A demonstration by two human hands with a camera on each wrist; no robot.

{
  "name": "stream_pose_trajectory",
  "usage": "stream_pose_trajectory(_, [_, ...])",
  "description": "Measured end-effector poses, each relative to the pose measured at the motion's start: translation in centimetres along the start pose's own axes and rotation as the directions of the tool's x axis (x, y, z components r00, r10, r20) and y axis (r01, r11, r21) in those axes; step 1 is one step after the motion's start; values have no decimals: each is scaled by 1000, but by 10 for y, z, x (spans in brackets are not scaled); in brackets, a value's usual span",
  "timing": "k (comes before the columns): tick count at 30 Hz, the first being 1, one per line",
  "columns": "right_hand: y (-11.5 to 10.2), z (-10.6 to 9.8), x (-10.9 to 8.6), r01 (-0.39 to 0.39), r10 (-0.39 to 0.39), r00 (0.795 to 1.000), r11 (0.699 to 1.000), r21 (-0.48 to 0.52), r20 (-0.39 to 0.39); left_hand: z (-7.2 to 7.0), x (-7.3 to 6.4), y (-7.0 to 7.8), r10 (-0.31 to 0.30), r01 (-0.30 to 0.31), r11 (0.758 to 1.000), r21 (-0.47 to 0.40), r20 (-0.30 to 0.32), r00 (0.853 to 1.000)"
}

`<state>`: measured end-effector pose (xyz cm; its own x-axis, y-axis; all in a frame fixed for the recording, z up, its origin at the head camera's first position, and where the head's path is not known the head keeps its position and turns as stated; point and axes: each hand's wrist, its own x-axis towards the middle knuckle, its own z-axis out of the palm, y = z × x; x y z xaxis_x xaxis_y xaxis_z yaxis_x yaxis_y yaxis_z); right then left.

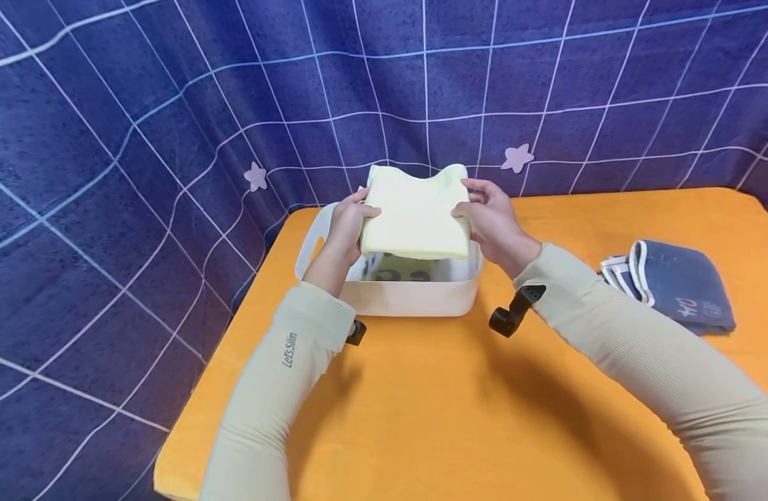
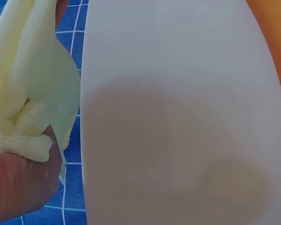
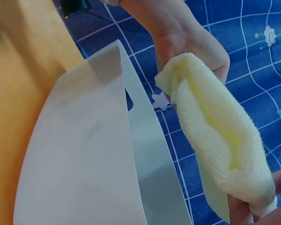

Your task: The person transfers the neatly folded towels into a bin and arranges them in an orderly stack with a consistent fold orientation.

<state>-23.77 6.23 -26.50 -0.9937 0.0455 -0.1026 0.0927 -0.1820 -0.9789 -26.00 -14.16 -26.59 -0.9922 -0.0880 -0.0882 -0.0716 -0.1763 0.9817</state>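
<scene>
A folded pale yellow towel (image 1: 418,212) is held up over a white plastic basket (image 1: 409,298). My left hand (image 1: 346,226) grips its left edge, thumb on the near face; in the left wrist view the towel's thick folds (image 2: 33,61) rise above that hand (image 2: 25,183). The right edge is pinched by my right hand (image 1: 496,219), fingers behind and thumb in front. In the right wrist view the towel (image 3: 215,126) shows a fold opening along its side, beside the basket wall (image 3: 79,140). Inside the basket lies a greenish cloth (image 1: 399,268) with dark markings, partly hidden by the towel.
A folded dark blue cloth (image 1: 684,285) with white trim lies on the right of the orange table (image 1: 409,410). Behind and to the left hangs a blue curtain (image 1: 459,83) with a white grid pattern and stars. The basket has a handle slot (image 1: 316,249) at its left end.
</scene>
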Motion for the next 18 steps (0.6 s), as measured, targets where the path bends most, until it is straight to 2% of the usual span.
stream_pose_trajectory(9, [-1,7,-1,-9,9,1000,1000,-23,15,-7,-2,3,0,1,1000,20,-24,1000])
stream_pose_trajectory(12, [1,5,1,-35,42,997,995,-96,64,-11,-2,3,-23,32,990,140,-63,998])
stream_pose_trajectory(15, [2,0,3,-72,103,984,975,-209,144,-21,-2,2,-38,71,946,315,-110,993])
stream_pose_trajectory(17, [4,-4,4,-87,135,975,963,-254,178,-29,-2,1,-35,82,926,369,-131,991])
stream_pose_trajectory(18, [4,-6,5,-88,141,972,961,-263,188,-32,-2,1,-31,81,925,372,-138,990])
